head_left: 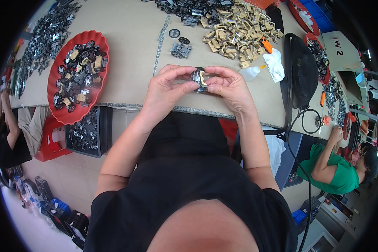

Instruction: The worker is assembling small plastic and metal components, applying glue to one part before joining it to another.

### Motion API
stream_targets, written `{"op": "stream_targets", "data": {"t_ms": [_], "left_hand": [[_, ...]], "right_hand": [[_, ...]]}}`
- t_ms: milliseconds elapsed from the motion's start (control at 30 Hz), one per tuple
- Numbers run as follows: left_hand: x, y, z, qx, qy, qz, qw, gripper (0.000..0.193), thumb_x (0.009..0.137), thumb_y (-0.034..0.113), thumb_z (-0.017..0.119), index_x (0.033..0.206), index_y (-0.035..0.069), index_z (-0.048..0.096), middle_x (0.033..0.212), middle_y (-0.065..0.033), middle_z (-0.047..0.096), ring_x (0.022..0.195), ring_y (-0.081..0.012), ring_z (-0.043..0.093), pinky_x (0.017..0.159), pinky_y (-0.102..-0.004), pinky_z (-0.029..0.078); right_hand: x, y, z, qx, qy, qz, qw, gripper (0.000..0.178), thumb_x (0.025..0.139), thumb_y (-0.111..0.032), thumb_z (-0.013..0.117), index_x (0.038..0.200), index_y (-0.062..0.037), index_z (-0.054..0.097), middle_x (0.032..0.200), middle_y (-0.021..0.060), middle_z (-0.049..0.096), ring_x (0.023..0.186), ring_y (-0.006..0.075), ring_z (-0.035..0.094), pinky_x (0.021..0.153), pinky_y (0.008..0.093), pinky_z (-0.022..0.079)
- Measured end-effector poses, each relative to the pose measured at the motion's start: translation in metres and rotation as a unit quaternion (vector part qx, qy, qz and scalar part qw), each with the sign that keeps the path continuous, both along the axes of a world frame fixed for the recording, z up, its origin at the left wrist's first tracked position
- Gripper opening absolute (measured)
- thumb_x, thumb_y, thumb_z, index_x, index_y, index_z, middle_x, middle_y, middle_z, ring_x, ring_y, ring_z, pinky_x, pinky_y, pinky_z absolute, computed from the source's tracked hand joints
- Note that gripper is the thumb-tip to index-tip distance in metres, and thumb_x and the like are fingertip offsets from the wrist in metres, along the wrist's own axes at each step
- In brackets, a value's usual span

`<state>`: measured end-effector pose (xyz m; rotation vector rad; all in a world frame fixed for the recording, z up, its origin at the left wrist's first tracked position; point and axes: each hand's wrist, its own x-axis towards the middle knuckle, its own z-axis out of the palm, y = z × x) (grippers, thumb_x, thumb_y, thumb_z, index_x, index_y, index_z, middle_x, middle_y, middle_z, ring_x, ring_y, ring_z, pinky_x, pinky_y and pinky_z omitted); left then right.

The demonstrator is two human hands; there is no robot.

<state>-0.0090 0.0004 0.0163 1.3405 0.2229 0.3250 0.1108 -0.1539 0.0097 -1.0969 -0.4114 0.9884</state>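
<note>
Between my two hands, just above the table's near edge, is a small toy car chassis [196, 78] with dark wheels and a tan piece on its right side. The thumb and fingers of my left hand [169, 86] pinch its left side. My right hand [230, 86] pinches the tan side from the right. Beyond my hands lie a loose grey chassis part [181, 50], a black wheel [184, 40] and another wheel [174, 33]. A white squeeze bottle [250, 73] with a yellow tip lies right of my right hand, beside a crumpled white tissue [274, 65].
A red scalloped tray [53, 84] of assembled pieces stands at left. Piles of tan parts [239, 31], black wheeled parts [191, 10] and grey parts [50, 35] cover the far table. A black bag [303, 69] with a cable lies at right. A person in green [334, 170] sits at right.
</note>
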Motion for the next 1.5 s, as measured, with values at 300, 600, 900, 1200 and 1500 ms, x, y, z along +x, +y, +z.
{"op": "stream_targets", "data": {"t_ms": [300,600,900,1200,1500], "left_hand": [[0.000,-0.003,0.008,0.026,-0.002,0.004,1.000,0.028,0.077,0.000,0.065,0.104,-0.003,0.060,0.101,-0.0074,0.052,0.093,-0.0153,0.058,0.081,-0.0250,0.052],[-0.001,-0.002,0.018,0.021,0.024,-0.022,0.999,0.029,0.078,-0.004,0.063,0.107,-0.003,0.059,0.101,-0.0059,0.051,0.093,-0.0142,0.057,0.085,-0.0258,0.051],[-0.001,0.003,0.012,0.003,0.027,-0.026,0.999,0.030,0.076,-0.005,0.063,0.106,-0.002,0.060,0.099,-0.0065,0.054,0.094,-0.0150,0.057,0.085,-0.0269,0.050],[-0.002,0.009,0.000,-0.022,0.030,-0.036,0.999,0.030,0.074,-0.006,0.065,0.103,-0.002,0.062,0.099,-0.0067,0.056,0.094,-0.0143,0.056,0.084,-0.0258,0.049],[-0.004,0.006,-0.007,-0.026,-0.014,-0.025,0.999,0.031,0.072,-0.009,0.065,0.102,-0.003,0.061,0.104,-0.0089,0.052,0.095,-0.0160,0.057,0.085,-0.0263,0.051]], "right_hand": [[0.000,0.000,0.000,0.004,0.016,-0.008,1.000,0.042,0.071,0.009,0.066,0.110,0.0042,0.053,0.092,0.0140,0.064,0.084,0.0166,0.064,0.076,0.0271,0.053],[0.001,-0.002,-0.004,0.014,0.031,-0.004,0.999,0.043,0.069,0.010,0.067,0.109,0.0056,0.053,0.095,0.0158,0.062,0.086,0.0172,0.063,0.077,0.0275,0.054],[-0.001,-0.001,-0.003,-0.009,-0.002,-0.027,1.000,0.039,0.067,0.012,0.068,0.103,0.0063,0.055,0.094,0.0158,0.061,0.085,0.0180,0.063,0.075,0.0282,0.055],[-0.007,0.002,-0.001,-0.024,-0.046,-0.046,0.998,0.039,0.067,0.012,0.068,0.103,0.0061,0.055,0.091,0.0170,0.062,0.082,0.0186,0.064,0.073,0.0271,0.056],[-0.008,0.002,0.001,-0.030,-0.071,-0.038,0.996,0.039,0.067,0.012,0.067,0.105,0.0071,0.058,0.102,0.0156,0.059,0.087,0.0184,0.062,0.076,0.0269,0.055]]}}
